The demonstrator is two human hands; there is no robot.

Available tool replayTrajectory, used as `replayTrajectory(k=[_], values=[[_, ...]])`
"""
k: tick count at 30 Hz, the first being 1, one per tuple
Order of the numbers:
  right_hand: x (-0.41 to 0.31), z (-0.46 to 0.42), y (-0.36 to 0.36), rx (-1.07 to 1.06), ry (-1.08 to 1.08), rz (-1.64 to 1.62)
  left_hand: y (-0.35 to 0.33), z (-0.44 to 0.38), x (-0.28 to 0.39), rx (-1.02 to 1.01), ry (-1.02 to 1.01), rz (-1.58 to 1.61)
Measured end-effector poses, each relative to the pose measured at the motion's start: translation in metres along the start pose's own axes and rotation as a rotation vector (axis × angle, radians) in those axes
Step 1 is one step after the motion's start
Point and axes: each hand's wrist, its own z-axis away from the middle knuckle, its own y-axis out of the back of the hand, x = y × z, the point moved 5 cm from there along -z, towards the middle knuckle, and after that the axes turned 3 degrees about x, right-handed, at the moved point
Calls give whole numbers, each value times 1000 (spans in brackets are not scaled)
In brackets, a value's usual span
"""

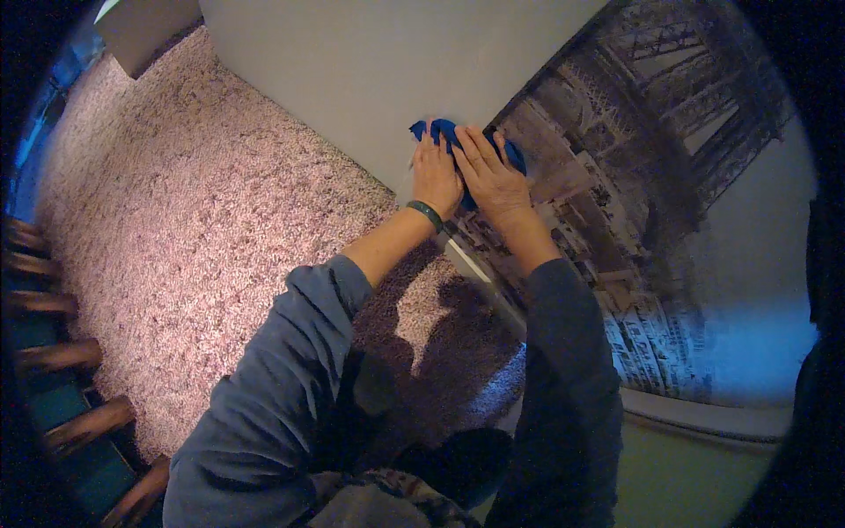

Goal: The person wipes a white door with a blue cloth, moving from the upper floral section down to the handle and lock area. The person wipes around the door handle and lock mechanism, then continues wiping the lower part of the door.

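A blue cloth [443, 131] is pressed against the wall [370, 72] at the edge of a large printed mural [581, 165]. My left hand [436, 173] lies over the cloth's left part, fingers extended, with a dark bracelet on the wrist. Beside it, my right hand [494, 173] rests on the cloth's right part with its fingers spread a little. Parts of the cloth show between the hands, past the fingertips and below the right palm. The rest of it is hidden under the hands.
Speckled carpet [191, 198] spreads at the left and below my arms. A pale baseboard [469, 261] runs along the mural's lower edge. Wooden balusters [59, 356] stand at the lower left. A box-like pale block [148, 39] is at the top left, and a pale ledge [700, 419] at the lower right.
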Motion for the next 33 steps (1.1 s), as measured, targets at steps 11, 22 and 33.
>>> replayTrajectory(k=[11,22,33], values=[[78,18,109,176,-186,162,15,-26,114,201,-265,94],[5,89,19,1,-165,-3,-49,62,44,36,-144,53],[-63,155,28,148,-747,-347,-68,91,17,-9,-232,-79]])
